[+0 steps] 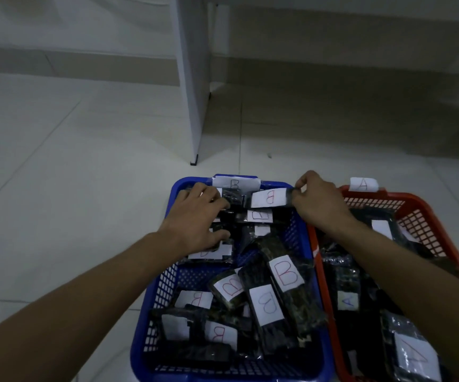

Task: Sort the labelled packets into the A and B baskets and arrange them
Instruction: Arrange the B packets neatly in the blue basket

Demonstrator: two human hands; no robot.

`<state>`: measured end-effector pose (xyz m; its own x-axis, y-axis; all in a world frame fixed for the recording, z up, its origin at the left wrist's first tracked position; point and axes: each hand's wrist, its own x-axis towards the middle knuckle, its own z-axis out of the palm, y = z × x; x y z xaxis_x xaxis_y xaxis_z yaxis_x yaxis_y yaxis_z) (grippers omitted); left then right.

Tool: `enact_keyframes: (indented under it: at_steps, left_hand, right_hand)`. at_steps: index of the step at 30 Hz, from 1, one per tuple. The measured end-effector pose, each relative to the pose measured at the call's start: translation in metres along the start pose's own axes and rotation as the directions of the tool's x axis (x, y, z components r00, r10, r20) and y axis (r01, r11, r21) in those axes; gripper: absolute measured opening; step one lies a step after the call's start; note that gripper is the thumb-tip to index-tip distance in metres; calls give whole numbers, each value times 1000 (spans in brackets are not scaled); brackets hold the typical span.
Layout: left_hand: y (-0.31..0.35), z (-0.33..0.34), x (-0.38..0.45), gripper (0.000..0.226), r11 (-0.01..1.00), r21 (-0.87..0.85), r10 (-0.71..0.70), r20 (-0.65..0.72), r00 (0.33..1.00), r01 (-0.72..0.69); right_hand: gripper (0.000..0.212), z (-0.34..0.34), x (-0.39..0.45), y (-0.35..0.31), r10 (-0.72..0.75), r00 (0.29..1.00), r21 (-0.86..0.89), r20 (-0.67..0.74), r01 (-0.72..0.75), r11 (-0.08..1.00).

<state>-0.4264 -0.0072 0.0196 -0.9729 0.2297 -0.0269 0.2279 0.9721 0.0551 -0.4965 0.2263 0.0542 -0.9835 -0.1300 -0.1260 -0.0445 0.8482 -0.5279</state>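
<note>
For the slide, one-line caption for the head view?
Right hand holds a B packet over the blue basket; left hand arranges packets inside.

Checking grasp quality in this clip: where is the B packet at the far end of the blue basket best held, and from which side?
By its bare dark right end, from the right. The packet lies crosswise over the blue basket, its white label covering the middle, and that end sticks out toward the rim. The right hand already pinches it there.
</note>
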Motion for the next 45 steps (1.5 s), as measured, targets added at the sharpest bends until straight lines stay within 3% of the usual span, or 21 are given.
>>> enact_keyframes:
  at_steps: [3,7,11,16,22,27,29,31,34,36,38,42,45]
  left_hand:
    - [4,0,6,61,1000,22,8,26,1000,-9]
    - [6,0,15,57,1000,-1,-15,19,1000,15]
    - [6,2,18,54,999,-17,-35,34,999,36]
    - [4,7,17,51,993,-113,-25,18,1000,27]
    - [-1,9,16,49,984,-179,-20,-20,1000,16]
    - [-6,13,10,54,978,-207,18,-6,1000,-18]
    - [-9,9,6,54,965,-262,14,-15,1000,-17]
    - [-11,5,2,51,959,-283,8,-50,999,-22]
    - [-12,1,-7,43,961,-275,7,-66,998,-25]
    - [-10,-3,-14,36,944,-328,21,-13,1000,-24]
    - [-7,-7,-20,26,920,-392,51,65,997,-21]
    - [-2,-14,-30,12,894,-446,44,169,985,36]
    - [-7,-22,-40,10,853,-509,-55,130,990,114]
  right_hand:
    - [17,13,3,0,-32,999,-36,18,33,999]
    - [16,19,10,0,-147,987,-319,-65,119,940]
    - [29,26,11,0,-198,980,-422,-20,171,890]
    - [34,41,9,4,-281,959,-619,24,235,749]
    - [9,44,12,-4,-279,958,-540,64,268,798]
    - [13,41,4,-1,-280,954,-558,112,293,776]
    - [18,32,-3,-7,-298,944,-487,141,328,810]
    - [31,20,-12,-17,-254,932,-406,260,344,846]
    - [50,7,-23,-29,-74,842,-442,535,353,825]
    - [58,5,-28,-32,9,798,-477,603,352,806]
    - [59,8,-31,-33,17,797,-473,604,341,813]
    - [46,8,-32,-37,-29,812,-206,583,182,961]
    - [30,-9,-25,-50,-65,899,142,432,3,990]
